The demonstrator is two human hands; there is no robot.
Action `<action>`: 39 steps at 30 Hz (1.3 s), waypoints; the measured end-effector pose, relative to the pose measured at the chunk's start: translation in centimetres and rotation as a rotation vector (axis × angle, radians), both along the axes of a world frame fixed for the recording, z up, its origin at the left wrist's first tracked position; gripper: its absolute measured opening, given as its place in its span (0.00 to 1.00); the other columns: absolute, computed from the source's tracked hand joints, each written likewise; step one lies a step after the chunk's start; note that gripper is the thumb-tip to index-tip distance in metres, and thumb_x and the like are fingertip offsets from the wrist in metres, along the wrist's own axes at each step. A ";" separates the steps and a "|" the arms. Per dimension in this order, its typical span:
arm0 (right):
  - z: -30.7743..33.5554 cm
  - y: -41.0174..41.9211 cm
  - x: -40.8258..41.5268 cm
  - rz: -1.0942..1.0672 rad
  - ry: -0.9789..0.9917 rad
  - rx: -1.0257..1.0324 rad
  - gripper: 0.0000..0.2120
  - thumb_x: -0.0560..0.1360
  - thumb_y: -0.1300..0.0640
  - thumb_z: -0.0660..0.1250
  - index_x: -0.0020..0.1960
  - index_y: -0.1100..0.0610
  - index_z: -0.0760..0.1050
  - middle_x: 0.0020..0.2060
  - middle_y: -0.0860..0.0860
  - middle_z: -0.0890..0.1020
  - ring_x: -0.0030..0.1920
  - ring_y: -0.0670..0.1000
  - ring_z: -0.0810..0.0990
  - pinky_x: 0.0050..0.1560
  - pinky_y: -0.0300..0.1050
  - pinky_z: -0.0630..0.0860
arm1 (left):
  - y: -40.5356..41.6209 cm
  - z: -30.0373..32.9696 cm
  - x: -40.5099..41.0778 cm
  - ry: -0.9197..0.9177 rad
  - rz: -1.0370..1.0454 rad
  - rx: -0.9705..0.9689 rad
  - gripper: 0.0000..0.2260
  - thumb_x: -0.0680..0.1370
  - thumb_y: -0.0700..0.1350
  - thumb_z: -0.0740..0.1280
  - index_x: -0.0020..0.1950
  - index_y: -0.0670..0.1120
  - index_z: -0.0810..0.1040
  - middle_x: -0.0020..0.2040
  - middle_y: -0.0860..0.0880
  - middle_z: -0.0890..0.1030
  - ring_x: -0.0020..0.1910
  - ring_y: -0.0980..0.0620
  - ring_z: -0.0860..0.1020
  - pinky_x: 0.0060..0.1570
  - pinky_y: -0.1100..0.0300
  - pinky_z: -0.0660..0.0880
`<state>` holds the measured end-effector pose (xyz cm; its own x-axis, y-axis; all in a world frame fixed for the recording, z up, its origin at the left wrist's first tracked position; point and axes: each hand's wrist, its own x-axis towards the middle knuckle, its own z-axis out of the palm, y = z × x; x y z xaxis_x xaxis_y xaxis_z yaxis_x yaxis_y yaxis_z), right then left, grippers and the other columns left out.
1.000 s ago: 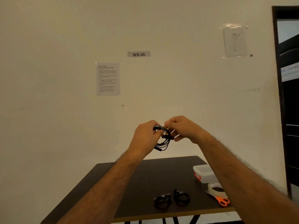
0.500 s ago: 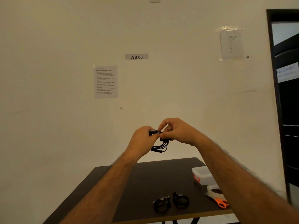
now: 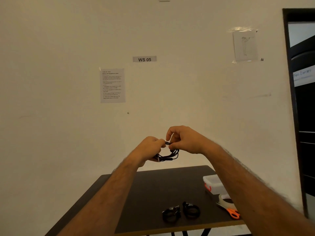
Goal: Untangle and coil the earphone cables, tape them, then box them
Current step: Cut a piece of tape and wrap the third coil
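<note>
— Head view: what do the fingers hold?
— Both hands, left hand [image 3: 150, 147] and right hand [image 3: 185, 142], pinch a black earphone cable [image 3: 167, 155], fingers curled narrow; its loops hang just below the fingertips, above the table [image 3: 136, 201].
— Below them?
— Two coiled cables [image 3: 180, 212], a clear box [image 3: 214, 184], tape roll [image 3: 225, 201], orange scissors [image 3: 232, 212].

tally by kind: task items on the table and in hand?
Coiled earphone cables: 3, two on the table, one held in both hands
Plastic box: 1
Tape roll: 1
Orange-handled scissors: 1
Total: 6
</note>
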<state>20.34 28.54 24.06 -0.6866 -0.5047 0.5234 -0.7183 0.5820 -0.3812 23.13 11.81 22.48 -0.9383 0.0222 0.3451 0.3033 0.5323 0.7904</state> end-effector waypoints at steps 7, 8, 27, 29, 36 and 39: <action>-0.5 -0.5 0.6 -0.101 0.185 0.108 0.12 0.74 0.59 0.72 0.54 0.51 0.72 0.47 0.52 0.84 0.45 0.51 0.82 0.52 0.49 0.80 | 0.2 -0.1 0.0 -0.113 -0.029 0.211 0.06 0.79 0.41 0.60 0.43 0.43 0.73 0.33 0.48 0.68 0.32 0.53 0.68 0.43 0.54 0.77; -0.6 -0.7 0.7 -0.125 0.229 0.136 0.12 0.75 0.58 0.71 0.55 0.51 0.71 0.49 0.52 0.83 0.46 0.51 0.81 0.51 0.47 0.80 | 0.2 -0.1 0.1 -0.117 -0.028 0.233 0.06 0.79 0.41 0.60 0.43 0.43 0.72 0.33 0.48 0.68 0.32 0.53 0.68 0.42 0.54 0.77; -2.1 -1.6 0.4 -0.168 0.572 0.167 0.10 0.81 0.52 0.63 0.55 0.52 0.82 0.48 0.48 0.82 0.46 0.48 0.79 0.49 0.47 0.79 | 0.4 -0.2 0.0 -0.111 -0.001 0.336 0.11 0.80 0.45 0.57 0.46 0.42 0.76 0.31 0.49 0.67 0.31 0.53 0.67 0.39 0.56 0.77; -2.2 -1.6 0.3 -0.172 0.552 0.158 0.10 0.81 0.52 0.62 0.53 0.52 0.82 0.46 0.48 0.83 0.45 0.48 0.79 0.48 0.48 0.79 | 0.4 -0.4 -0.2 -0.077 0.026 0.297 0.13 0.81 0.43 0.56 0.51 0.39 0.78 0.31 0.48 0.68 0.30 0.53 0.67 0.38 0.57 0.75; -2.4 -1.8 -0.1 -0.201 0.385 -0.009 0.07 0.79 0.51 0.64 0.50 0.49 0.81 0.44 0.44 0.85 0.42 0.46 0.82 0.48 0.47 0.81 | 0.8 -0.8 -0.5 0.018 0.103 0.155 0.14 0.81 0.38 0.53 0.55 0.42 0.78 0.38 0.46 0.71 0.35 0.51 0.69 0.40 0.57 0.75; -2.4 -1.9 -0.3 -0.204 0.290 -0.139 0.06 0.77 0.52 0.66 0.47 0.49 0.82 0.41 0.43 0.84 0.40 0.45 0.82 0.47 0.47 0.82 | 1.0 -0.9 -0.3 0.074 0.132 0.032 0.15 0.82 0.38 0.51 0.55 0.43 0.77 0.52 0.38 0.76 0.39 0.51 0.71 0.36 0.59 0.70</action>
<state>20.04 26.59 21.66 -0.5793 -0.2833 0.7643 -0.6825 0.6813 -0.2648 22.81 12.80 21.59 -0.9044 -0.1121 0.4116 0.2900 0.5461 0.7859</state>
